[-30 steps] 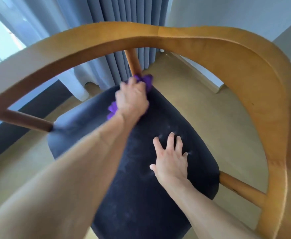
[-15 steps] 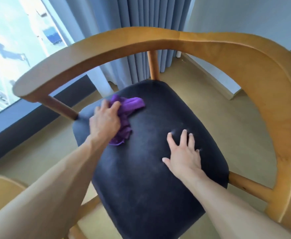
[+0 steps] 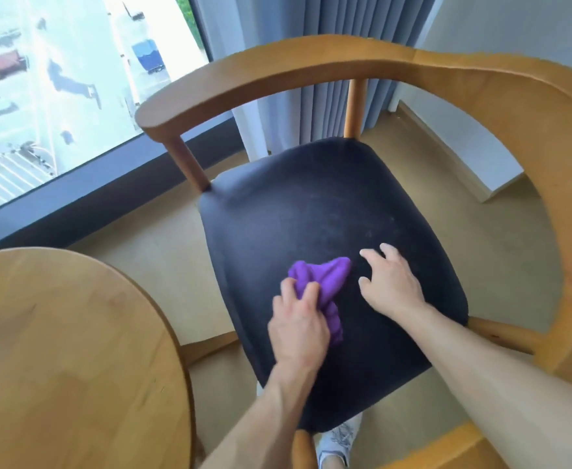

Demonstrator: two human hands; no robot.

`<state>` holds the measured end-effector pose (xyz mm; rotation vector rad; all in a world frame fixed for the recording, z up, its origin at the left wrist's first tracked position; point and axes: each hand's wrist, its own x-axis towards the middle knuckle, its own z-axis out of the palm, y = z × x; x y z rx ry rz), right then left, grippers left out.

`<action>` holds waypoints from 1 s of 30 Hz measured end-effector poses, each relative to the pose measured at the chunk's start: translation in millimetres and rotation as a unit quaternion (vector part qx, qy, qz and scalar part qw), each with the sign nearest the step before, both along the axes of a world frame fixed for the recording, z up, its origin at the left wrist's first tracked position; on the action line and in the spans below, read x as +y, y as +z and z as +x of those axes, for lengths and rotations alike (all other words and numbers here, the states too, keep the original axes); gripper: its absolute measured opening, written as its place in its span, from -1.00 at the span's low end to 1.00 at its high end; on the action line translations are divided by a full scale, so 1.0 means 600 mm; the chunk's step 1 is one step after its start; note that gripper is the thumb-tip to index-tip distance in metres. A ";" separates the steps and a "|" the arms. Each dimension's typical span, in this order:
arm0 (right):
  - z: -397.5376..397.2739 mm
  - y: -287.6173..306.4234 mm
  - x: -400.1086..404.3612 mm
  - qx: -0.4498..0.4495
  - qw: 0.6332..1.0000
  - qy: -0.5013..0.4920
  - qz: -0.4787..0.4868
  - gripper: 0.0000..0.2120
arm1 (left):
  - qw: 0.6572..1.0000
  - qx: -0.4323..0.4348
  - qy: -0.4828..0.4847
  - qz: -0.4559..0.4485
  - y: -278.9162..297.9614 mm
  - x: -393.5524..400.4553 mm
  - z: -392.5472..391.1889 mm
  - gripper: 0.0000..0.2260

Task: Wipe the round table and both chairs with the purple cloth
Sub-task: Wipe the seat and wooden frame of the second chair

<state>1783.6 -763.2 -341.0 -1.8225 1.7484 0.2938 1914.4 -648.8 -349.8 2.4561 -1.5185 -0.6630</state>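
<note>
our left fingers [image 3: 306, 292] bunch the purple cloth [image 3: 325, 282]; right fingers [image 3: 376, 262] rest spread beside it.
the cloth has swept from the seat's [image 3: 311, 204] far corner toward us; seat nearly covered.

Only one view is given, taken from the person's head. The scene is seen from above, looking forward and down, close over the chair seat [image 3: 328, 231], with the round table [image 3: 68, 350] caught at the left
</note>
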 end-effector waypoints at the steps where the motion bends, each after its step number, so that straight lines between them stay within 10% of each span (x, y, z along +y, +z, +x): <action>1: 0.003 0.001 0.015 -0.012 1.000 -0.004 -0.004 -0.52 | 1.000 0.005 -0.027 -0.002 -0.002 0.006 -0.012 -0.77; 8: -0.010 0.009 0.053 -0.004 0.999 0.019 0.043 -0.48 | 0.977 -0.061 -0.206 -0.015 -0.009 -0.012 0.117 -0.71; 15: -0.003 0.016 0.040 -0.015 0.999 0.010 0.040 -0.54 | 0.991 -0.046 0.124 0.028 -0.007 -0.033 0.218 -0.71; 19: 0.048 0.025 0.045 -0.143 0.985 -0.096 -0.001 -0.72 | 0.979 0.157 0.120 -0.050 0.014 -0.036 0.172 -0.73; 24: 0.136 0.052 0.023 -0.476 0.789 -0.263 0.287 -0.59 | 0.818 0.509 0.230 -0.134 0.059 -0.078 0.168 -0.84; 30: 0.175 0.060 -0.030 -0.489 0.841 -0.206 0.110 -0.86 | 0.706 0.625 0.296 -0.152 0.053 -0.076 0.229 -0.18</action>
